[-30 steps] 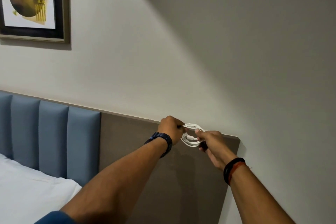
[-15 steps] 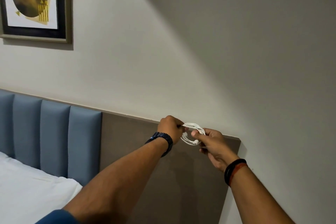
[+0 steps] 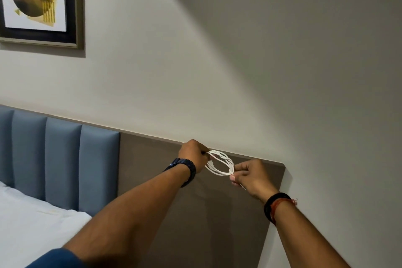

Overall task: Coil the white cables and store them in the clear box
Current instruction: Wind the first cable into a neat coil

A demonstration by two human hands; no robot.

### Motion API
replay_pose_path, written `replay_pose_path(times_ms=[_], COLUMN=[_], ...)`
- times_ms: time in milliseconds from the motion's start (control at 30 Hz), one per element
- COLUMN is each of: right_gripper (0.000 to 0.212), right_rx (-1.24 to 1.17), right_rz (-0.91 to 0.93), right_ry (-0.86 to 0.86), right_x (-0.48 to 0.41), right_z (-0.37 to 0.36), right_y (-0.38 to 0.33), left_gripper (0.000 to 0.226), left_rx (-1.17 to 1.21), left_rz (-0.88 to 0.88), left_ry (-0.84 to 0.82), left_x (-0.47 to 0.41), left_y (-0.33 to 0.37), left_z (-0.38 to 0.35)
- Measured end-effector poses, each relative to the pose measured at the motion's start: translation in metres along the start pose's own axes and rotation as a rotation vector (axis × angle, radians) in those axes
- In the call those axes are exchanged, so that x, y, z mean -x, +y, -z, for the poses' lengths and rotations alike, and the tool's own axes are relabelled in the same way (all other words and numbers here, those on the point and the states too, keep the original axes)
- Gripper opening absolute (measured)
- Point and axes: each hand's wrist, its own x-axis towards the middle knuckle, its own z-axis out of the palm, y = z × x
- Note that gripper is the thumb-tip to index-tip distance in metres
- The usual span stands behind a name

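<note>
A white cable, wound into a small coil of several loops, hangs in the air between both hands in front of a brown wall panel. My left hand pinches the coil's left side. My right hand pinches its lower right side, where the cable looks wrapped around the loops, and a short piece of cable pokes out under the fingers. The clear box is not in view.
The brown panel stands against a pale wall. A blue padded headboard is to the left, above a bed with a white sheet. A framed picture hangs at the upper left.
My right hand has shifted right and slightly down along the coil, from over its middle to its lower right side. The coil now shows more openly between the hands. The left hand kept its grip.
</note>
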Motion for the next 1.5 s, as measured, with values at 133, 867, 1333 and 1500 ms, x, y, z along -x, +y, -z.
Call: replay_pose_path(times_ms=[133,867,1333,1500], right_gripper=[0.014,0.012,0.027,0.02], right_rx=[-0.042,0.047,-0.134,-0.167], right_rz=[0.05,-0.004,-0.209,-0.33], right_ry=[-0.059,0.286,0.462,0.561], right_x=[0.004,-0.004,0.01,0.01], right_z=[0.001,-0.007,-0.019,-0.043], right_y=[0.0,0.002,0.043,0.087], left_gripper=[0.013,0.02,0.019,0.015], left_rx=[0.03,0.406,0.34,0.358], left_rz=[0.035,0.174,0.104,0.161], left_ry=[0.017,-0.085,-0.106,-0.133], left_x=[-0.001,0.015,0.044,0.058], left_y=[-0.004,0.0,-0.021,-0.059], left_z=[0.005,-0.016,-0.063,-0.107])
